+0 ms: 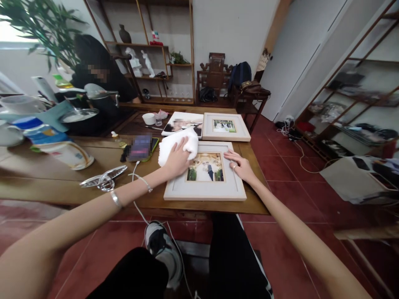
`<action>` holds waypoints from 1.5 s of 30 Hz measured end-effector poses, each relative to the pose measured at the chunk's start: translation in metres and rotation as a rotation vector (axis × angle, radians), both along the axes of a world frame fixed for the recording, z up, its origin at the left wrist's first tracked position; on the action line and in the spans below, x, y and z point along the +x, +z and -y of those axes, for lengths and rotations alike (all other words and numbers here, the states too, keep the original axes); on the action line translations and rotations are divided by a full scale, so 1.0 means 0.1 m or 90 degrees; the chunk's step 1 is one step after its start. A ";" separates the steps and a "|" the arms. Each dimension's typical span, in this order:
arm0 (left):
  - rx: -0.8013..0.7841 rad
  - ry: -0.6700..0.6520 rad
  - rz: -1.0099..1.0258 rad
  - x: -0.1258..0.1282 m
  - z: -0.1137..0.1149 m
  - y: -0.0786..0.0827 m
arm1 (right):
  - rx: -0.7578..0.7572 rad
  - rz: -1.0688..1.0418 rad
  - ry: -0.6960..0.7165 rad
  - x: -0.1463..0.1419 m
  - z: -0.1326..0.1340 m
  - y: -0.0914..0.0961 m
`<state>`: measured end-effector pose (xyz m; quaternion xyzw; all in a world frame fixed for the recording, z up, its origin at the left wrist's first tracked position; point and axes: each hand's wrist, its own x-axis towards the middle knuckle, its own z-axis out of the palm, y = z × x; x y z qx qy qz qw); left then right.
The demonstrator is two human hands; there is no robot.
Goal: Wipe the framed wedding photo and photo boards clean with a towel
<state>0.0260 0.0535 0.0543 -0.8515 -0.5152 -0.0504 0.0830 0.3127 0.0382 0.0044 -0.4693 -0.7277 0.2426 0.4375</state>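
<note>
Head view: near the centre, the left hand [177, 161] lies, fingers extended, over a white cloth [167, 146], soft and probably light; whether it grips a fold, I cannot tell. The right hand [242, 167] rests open on the right border of the framed photo [205, 171], mid-picture on the counter [40, 176]. The framed photo looks stiff, its front perhaps fragile; its pale outer edges suit holding.

Single head-worn view, facing forward and down; table [156, 195] close, mid-frame; shelving [139, 44] farther, upper centre.
</note>
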 end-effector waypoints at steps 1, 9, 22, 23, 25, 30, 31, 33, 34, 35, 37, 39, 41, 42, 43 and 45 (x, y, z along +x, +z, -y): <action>-0.005 0.012 0.002 -0.01 -0.05 0.01 | 0.000 -0.003 -0.003 0.00 -0.01 0.00; -0.137 -0.032 -0.171 0.13 0.70 0.19 | 0.013 -0.005 -0.032 -0.04 -0.01 0.01; -0.103 -0.061 -0.088 0.10 0.97 0.17 | 0.010 0.001 0.019 0.03 -0.05 -0.03; -0.078 -0.056 -0.072 0.08 0.80 0.12 | 0.011 0.000 0.020 0.03 -0.06 -0.03; -0.036 -0.038 -0.040 0.03 0.47 0.06 | 0.013 -0.003 0.021 0.03 -0.06 -0.03; -0.011 -0.005 -0.019 -0.02 -0.01 0.02 | 0.006 -0.015 0.014 0.03 -0.07 -0.02; -0.019 -0.011 -0.046 -0.01 -0.01 0.03 | 0.001 -0.016 0.012 0.03 -0.07 -0.02; -0.041 -0.019 -0.113 0.05 0.13 0.06 | -0.008 -0.016 0.010 0.03 -0.08 -0.02; -0.055 -0.017 -0.145 0.09 0.26 0.09 | -0.009 -0.016 0.009 0.03 -0.08 -0.02; -0.073 -0.011 -0.174 0.13 0.43 0.12 | -0.008 -0.015 0.009 0.03 -0.08 -0.01; -0.123 -0.008 -0.220 0.20 0.81 0.23 | -0.003 -0.012 0.005 0.02 -0.08 -0.01; -0.185 -0.040 -0.246 0.23 1.20 0.35 | 0.000 -0.008 0.001 0.01 -0.07 -0.01; -0.231 -0.095 -0.246 0.23 1.49 0.45 | 0.002 -0.007 0.000 0.00 -0.07 0.00; -0.240 -0.120 -0.233 0.22 1.58 0.48 | 0.002 -0.006 0.003 -0.01 -0.07 0.00; -0.239 -0.136 -0.214 0.21 1.62 0.50 | 0.002 -0.004 0.006 -0.01 -0.07 0.00; -0.209 -0.133 -0.168 0.21 1.58 0.46 | 0.003 0.000 0.010 -0.01 -0.07 0.00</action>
